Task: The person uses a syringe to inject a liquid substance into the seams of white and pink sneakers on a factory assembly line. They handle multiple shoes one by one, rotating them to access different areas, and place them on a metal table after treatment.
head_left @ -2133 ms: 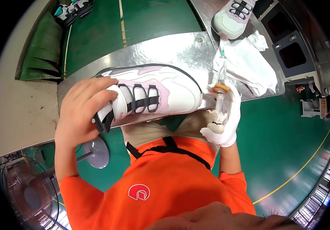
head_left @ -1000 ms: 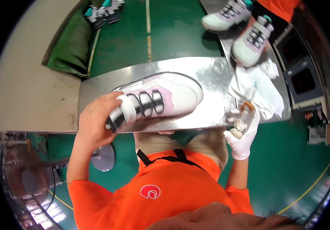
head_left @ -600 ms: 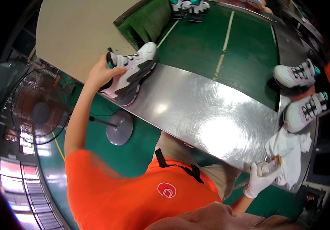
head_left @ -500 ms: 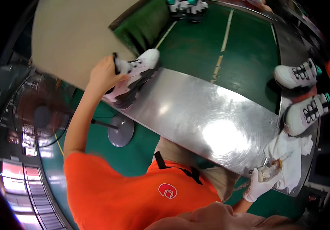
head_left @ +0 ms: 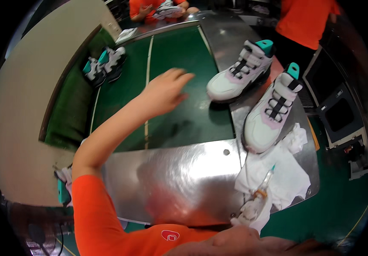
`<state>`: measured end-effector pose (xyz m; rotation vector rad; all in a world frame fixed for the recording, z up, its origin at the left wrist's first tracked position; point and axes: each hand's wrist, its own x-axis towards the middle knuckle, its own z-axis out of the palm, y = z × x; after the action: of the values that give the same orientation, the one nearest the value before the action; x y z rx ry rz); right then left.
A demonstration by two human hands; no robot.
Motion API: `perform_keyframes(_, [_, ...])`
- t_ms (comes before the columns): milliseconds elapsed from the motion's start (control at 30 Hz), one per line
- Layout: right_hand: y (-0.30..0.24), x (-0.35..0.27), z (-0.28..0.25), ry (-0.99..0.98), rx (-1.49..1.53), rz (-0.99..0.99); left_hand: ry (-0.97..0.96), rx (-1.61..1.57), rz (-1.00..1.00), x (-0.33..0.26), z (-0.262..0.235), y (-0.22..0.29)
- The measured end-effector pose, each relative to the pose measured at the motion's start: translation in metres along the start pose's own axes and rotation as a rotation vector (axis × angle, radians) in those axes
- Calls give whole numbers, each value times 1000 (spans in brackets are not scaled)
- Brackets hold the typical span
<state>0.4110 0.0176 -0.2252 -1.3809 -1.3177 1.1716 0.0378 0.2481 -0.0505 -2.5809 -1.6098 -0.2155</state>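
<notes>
My bare left hand [head_left: 169,91] is over the green belt, open, its fingers stretched and slightly blurred, with nothing in it. To its right a white and lilac sneaker [head_left: 239,77] with black straps and a teal insert rests at the belt's edge. A matching sneaker [head_left: 269,113] stands nearer on the metal edge. My gloved right hand [head_left: 256,215], at the table's near right, is closed round a clear syringe-like tube [head_left: 267,177] with a teal tip and an orange-brown part. White cloth [head_left: 284,177] lies beneath the tip. Part of the fingers is hidden.
Another pair of sneakers [head_left: 105,66] stands at the far left by the green padded barrier [head_left: 66,96]. Part of a sneaker [head_left: 65,187] shows behind my left elbow. A metal ledge [head_left: 128,181] runs along the front. Two people in orange [head_left: 305,21] are beyond.
My left hand has let go of a sneaker at the left and moved right over the belt. The view has swung right. My right hand still grips the tube.
</notes>
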Motion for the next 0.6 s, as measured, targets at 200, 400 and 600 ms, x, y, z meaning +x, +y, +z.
perform_keyframes(200, [-42,6,-1,-167,119,17,391,1098,1016,198,6,29])
perform_keyframes(400, [-45,4,1,-74,81,-45,406,1205,941,197,19,19])
perform_keyframes(600, [-49,20,11,-2,132,-115,323,1029,577,11,-47,12])
